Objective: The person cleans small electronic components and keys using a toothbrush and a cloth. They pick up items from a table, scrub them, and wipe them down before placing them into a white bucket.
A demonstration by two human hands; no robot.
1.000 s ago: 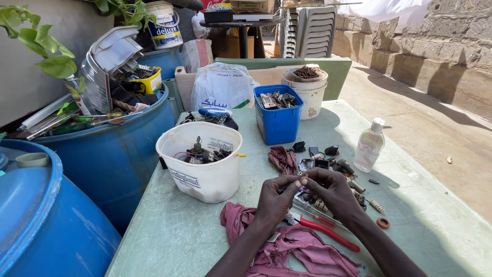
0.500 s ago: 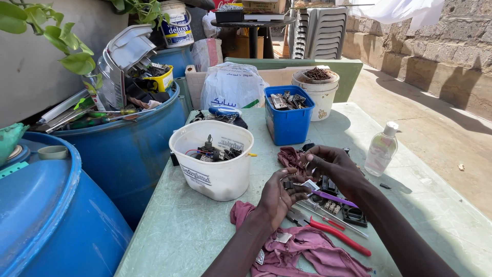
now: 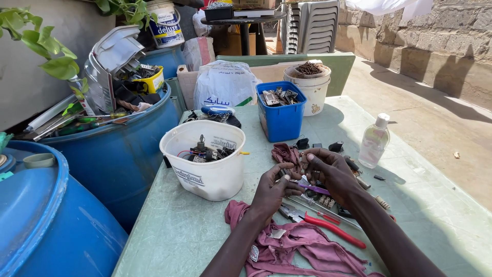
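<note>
On the surface (image 3: 195,225): pale green top, crowded with small parts and tools
Left hand (image 3: 270,189): fingers curled together, pinching the near end of a purple-handled tool (image 3: 313,189) (thin, likely a small screwdriver), knuckles up, wrist resting over the pink rag (image 3: 302,246)
Right hand (image 3: 330,169): fingers bent inward and closed on something small at the tool's far end; what it is I cannot tell, the fingers hide it
Pose: both forearms come in from the lower edge, hands meeting just above the surface, fingertips nearly touching
Where the work sits: between the two hands, just over the loose dark small parts (image 3: 328,201)
Progress: judged as mid-way through fiddling with one small piece; many loose parts lie unsorted around the hands, so plenty seems left
Red-handled pliers (image 3: 323,224): lying untouched on the rag, just beside the left wrist
White bucket (image 3: 205,164): left of the hands, holds wires and bits
Blue box (image 3: 282,115): beyond the hands, full of metal pieces
Clear bottle (image 3: 373,142): upright, right of the hands, apart from them
Blue barrels (image 3: 113,159): standing beside the surface, at left
</note>
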